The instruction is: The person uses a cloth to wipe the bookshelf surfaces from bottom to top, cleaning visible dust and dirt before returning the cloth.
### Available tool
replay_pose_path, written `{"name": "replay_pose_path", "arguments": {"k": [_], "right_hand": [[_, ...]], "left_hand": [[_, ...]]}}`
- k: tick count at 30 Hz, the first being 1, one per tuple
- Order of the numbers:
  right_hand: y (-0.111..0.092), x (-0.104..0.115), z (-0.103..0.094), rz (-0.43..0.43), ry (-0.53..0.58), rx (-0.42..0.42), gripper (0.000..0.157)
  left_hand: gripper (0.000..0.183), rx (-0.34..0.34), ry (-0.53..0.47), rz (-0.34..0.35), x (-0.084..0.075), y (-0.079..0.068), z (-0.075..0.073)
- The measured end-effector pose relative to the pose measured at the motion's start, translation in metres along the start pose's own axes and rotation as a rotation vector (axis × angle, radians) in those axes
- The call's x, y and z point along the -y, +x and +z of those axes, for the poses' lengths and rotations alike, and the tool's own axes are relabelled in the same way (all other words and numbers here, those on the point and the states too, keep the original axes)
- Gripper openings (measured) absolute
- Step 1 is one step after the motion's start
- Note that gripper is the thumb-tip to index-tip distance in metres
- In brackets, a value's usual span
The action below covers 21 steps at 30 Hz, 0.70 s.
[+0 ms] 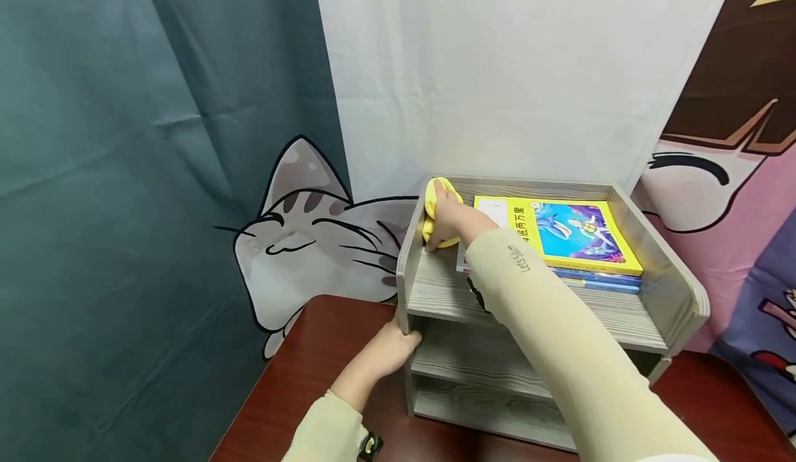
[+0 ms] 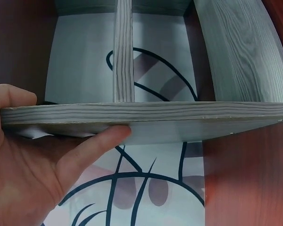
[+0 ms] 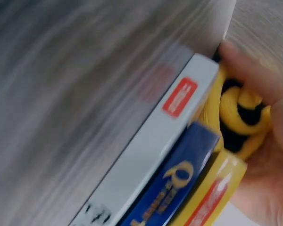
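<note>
My right hand (image 1: pixel 450 217) holds a bunched yellow cloth (image 1: pixel 431 199) in the back left corner of the shelf's top tier, close to the side panel. In the right wrist view the cloth (image 3: pixel 247 113) is crumpled between the fingers and palm, beside the ends of the stacked books (image 3: pixel 146 155). My left hand (image 1: pixel 390 347) grips the left side panel of the grey wood-grain shelf (image 1: pixel 407 296) low down. The left wrist view has the thumb along one face of the panel (image 2: pixel 179 112) and fingers on the other.
A stack of books (image 1: pixel 578 234), with a yellow one on top, lies on the top tier. Lower compartments (image 1: pixel 485 355) open to the front. The shelf stands on a dark red table (image 1: pixel 336 331). Behind hangs a printed curtain (image 1: pixel 528 68).
</note>
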State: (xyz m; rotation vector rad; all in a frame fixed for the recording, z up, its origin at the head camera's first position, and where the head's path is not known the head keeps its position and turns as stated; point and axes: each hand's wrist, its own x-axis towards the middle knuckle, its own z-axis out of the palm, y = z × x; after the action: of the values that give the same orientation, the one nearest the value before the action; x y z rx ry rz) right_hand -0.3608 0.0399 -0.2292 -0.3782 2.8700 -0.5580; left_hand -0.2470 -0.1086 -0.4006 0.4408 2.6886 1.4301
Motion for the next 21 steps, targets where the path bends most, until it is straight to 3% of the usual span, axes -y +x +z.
{"name": "replay_pose_path", "arguments": {"k": [7,10,14,18,21], "right_hand": [[0.007,-0.005,-0.005,-0.049,-0.225,-0.196,0.076],[0.008,-0.007,-0.011,-0.074,-0.207,-0.269,0.066],[0.006,-0.002,-0.029,-0.123,-0.126,-0.367,0.064],[-0.001,0.001,-0.051,-0.264,-0.116,-0.435,0.061],[-0.007,-0.002,-0.063,-0.438,-0.295,-0.418,0.053]], "left_hand": [[0.059,0.000,0.025,-0.029,0.001,-0.002,0.001],[0.060,0.005,0.039,-0.043,0.002,-0.001,0.001],[0.061,-0.003,0.048,-0.042,0.002,0.001,0.000],[0.060,-0.005,0.050,-0.047,0.002,0.002,0.001],[0.061,-0.008,0.052,-0.047,0.003,0.002,0.000]]}}
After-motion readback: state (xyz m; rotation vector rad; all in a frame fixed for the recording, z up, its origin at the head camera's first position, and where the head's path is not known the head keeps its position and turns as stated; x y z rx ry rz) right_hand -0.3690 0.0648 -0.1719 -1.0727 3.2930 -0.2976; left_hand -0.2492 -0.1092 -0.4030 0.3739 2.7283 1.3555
